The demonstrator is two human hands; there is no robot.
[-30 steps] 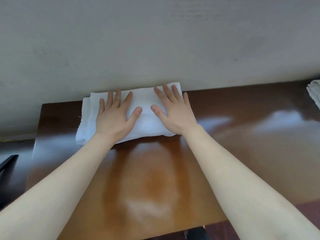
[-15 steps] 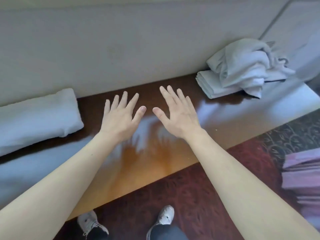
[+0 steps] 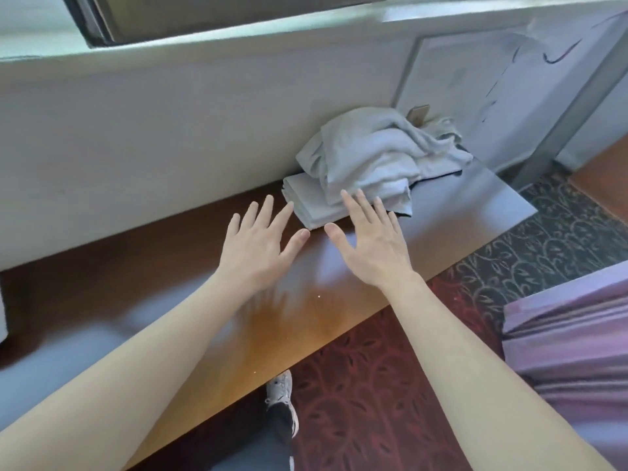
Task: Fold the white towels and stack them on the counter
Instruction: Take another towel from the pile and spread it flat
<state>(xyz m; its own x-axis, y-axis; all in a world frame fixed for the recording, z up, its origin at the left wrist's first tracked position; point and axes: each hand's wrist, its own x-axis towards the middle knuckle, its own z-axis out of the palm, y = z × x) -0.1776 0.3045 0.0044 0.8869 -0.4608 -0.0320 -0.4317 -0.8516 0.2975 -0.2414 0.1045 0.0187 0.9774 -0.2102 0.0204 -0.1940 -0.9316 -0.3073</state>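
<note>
Crumpled towel pile (image 3: pixel 373 158) now much closer to hands than half second ago; both arms swung right along counter (image 3: pixel 153 266). Pile sits against wall (image 3: pixel 170 130), atop flat folded towel (image 3: pixel 306 202), bulk stretching along wall. Lies ahead, slightly right of hands. Right hand (image 3: pixel 370 243) nearer: fingertips (image 3: pixel 344 195) overlap pile's front edge, contact unclear. Left hand (image 3: pixel 258 243) just short of folded towel's corner. Both hands flat, fingers spread, holding nothing, thumbs near but apart. Likely next: lift crumpled towel. Patterned carpet (image 3: pixel 543 246) beyond counter edge.

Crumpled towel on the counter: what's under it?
A folded towel lies under the crumpled towel, on the counter; only its left end shows. A dark edge peeks out at right, the rest is covered.
</note>
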